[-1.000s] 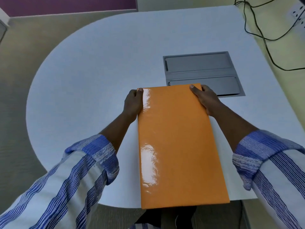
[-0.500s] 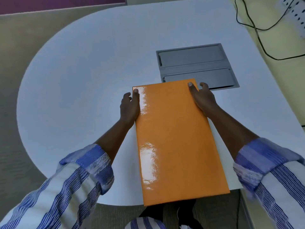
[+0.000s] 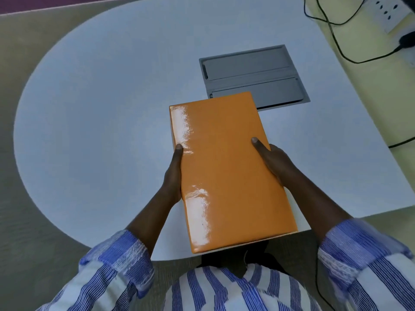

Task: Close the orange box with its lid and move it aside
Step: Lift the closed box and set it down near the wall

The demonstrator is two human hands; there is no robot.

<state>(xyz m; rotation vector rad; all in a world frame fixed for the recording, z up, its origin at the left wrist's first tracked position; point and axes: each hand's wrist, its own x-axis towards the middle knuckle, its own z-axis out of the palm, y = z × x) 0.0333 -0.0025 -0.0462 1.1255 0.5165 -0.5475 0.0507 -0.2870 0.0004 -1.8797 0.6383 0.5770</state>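
Note:
The orange box (image 3: 226,167) is long and glossy, with its lid on top, and it lies lengthwise in front of me over the near edge of the white table (image 3: 101,122). My left hand (image 3: 174,173) grips its left long side at the middle, thumb on the lid. My right hand (image 3: 272,160) grips the right long side opposite, thumb on the lid too. The box's near end sticks out past the table edge. Whether it rests on the table or is lifted, I cannot tell.
A grey recessed cable hatch (image 3: 253,75) sits in the table just beyond the box's far end. Black cables (image 3: 332,30) and a white power strip (image 3: 390,10) lie on the floor at the top right. The table's left part is bare white surface.
Both hands slid back from the box's far corners to the middle of its long sides. The box looks nearer and higher, and the view has tilted down toward my body.

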